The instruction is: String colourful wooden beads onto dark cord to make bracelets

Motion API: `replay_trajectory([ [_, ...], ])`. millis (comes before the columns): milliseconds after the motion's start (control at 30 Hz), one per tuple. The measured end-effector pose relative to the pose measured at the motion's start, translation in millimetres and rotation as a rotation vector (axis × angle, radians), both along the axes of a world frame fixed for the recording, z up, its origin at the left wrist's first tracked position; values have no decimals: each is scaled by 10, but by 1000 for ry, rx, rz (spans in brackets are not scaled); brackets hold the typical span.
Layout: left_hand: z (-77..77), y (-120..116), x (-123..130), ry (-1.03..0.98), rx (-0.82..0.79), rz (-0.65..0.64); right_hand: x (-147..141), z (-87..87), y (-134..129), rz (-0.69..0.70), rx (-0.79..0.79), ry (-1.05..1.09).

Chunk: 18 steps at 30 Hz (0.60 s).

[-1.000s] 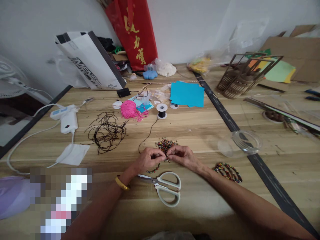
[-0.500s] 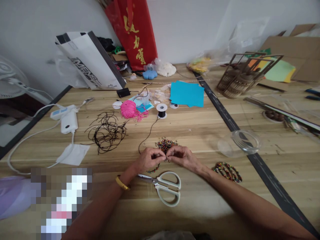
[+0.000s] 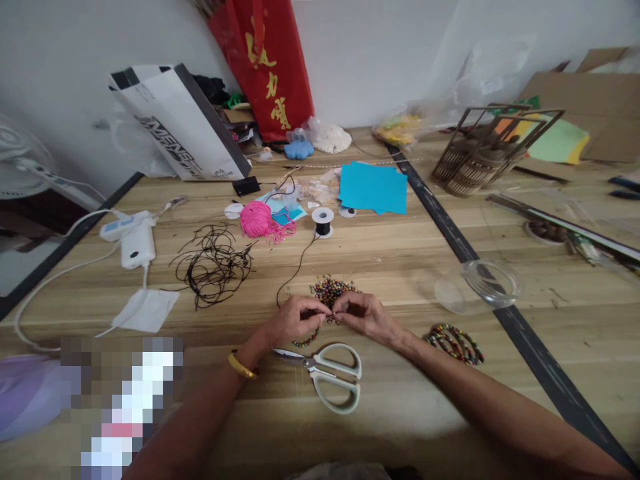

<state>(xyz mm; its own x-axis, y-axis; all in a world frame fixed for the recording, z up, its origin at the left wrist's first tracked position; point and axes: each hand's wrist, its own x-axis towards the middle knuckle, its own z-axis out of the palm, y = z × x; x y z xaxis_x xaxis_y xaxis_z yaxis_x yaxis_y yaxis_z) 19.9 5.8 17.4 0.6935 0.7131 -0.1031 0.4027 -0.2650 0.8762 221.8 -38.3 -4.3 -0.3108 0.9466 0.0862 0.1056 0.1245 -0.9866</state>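
My left hand (image 3: pixel 298 319) pinches thumb to forefinger, with the black cord (image 3: pixel 295 272) running in behind it. Strung beads (image 3: pixel 306 341) curve out below that hand. Tip to tip with it, my right hand (image 3: pixel 364 316) is pinched closed too. A tiny dark thing shows where the fingertips meet, too small to make out. Just beyond the hands lies a heap of small multicoloured beads (image 3: pixel 334 288). Scissors with pale handles (image 3: pixel 338 360) lie below the hands, blades pointing left. The cord comes off an upright white spool (image 3: pixel 323 215).
Beaded bracelets (image 3: pixel 456 344) lie beside my right forearm, a clear plastic container (image 3: pixel 493 285) beyond them. Tangled black cord (image 3: pixel 213 263), pink yarn (image 3: pixel 257 219) and a white power strip (image 3: pixel 137 243) are on the left. Blue sheets (image 3: pixel 374 188) lie farther back.
The hands stay pinched together over the near edge of the bead heap, with only a slight shift of the fingers. Everything else lies as before.
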Motion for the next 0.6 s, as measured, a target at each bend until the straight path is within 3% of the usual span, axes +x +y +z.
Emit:
replay_trajectory([
  [600, -35, -17, 25, -120, -220, 53, -7, -26, -12, 28, 22, -43],
])
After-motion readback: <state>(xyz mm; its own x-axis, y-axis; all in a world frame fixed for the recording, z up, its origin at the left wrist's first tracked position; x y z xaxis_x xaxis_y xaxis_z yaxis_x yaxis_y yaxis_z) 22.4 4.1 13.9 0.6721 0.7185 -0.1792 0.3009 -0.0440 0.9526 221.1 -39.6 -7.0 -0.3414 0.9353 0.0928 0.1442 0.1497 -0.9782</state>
